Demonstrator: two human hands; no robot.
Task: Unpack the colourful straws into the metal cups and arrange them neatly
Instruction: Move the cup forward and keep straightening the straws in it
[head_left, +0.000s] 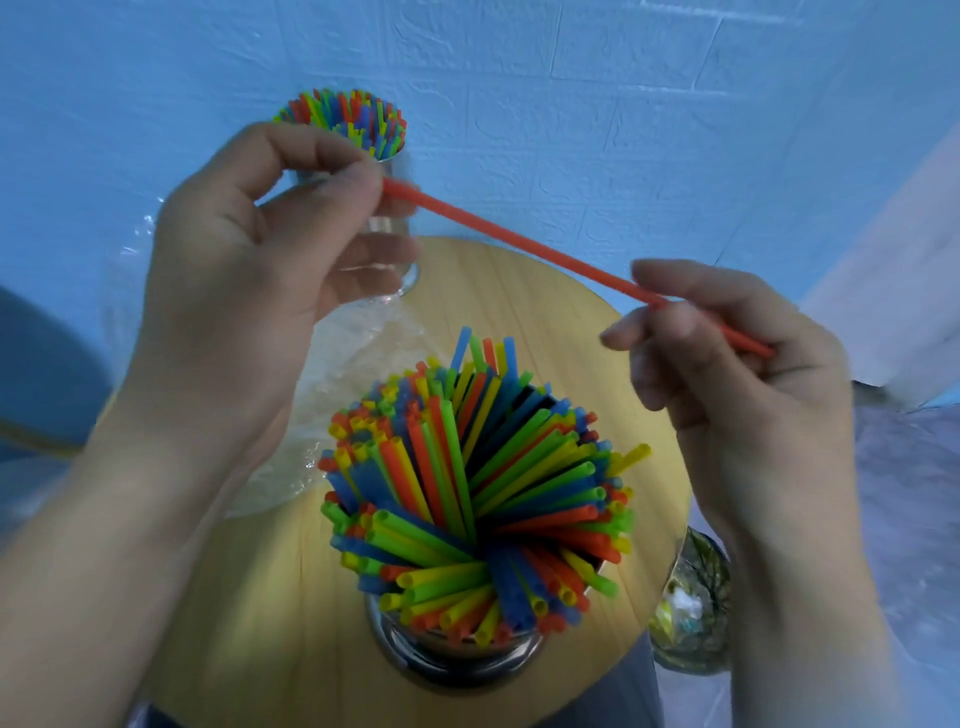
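The left hand (249, 249) and the right hand (727, 374) hold one red straw (519, 241) between them, above the table (550, 291). The left hand pinches the straw's far left end between thumb and curled fingertips. The right hand pinches it near the other end, with the thumb on top and the fingers curled under, and a short piece of straw sticks out past the hand to the right. The straw slopes down from far left to near right and touches neither cup.

The near cup (457, 665) stands at the table's near edge, packed with straws (467, 493) in green, yellow, blue and red. They fan outward over the rim, and a few on the far side stand higher than the rest. The far cup (389, 223) stands at the far left of the table, partly hidden behind the left hand. Its own far bunch (343, 117) of mixed colours stands upright and even.

Clear wrap (353, 364) lies crumpled on the left of the table, between the two cups. A glass jar (696, 597) sits low at the right, beside the table's edge. A blue wall (623, 104) rises behind
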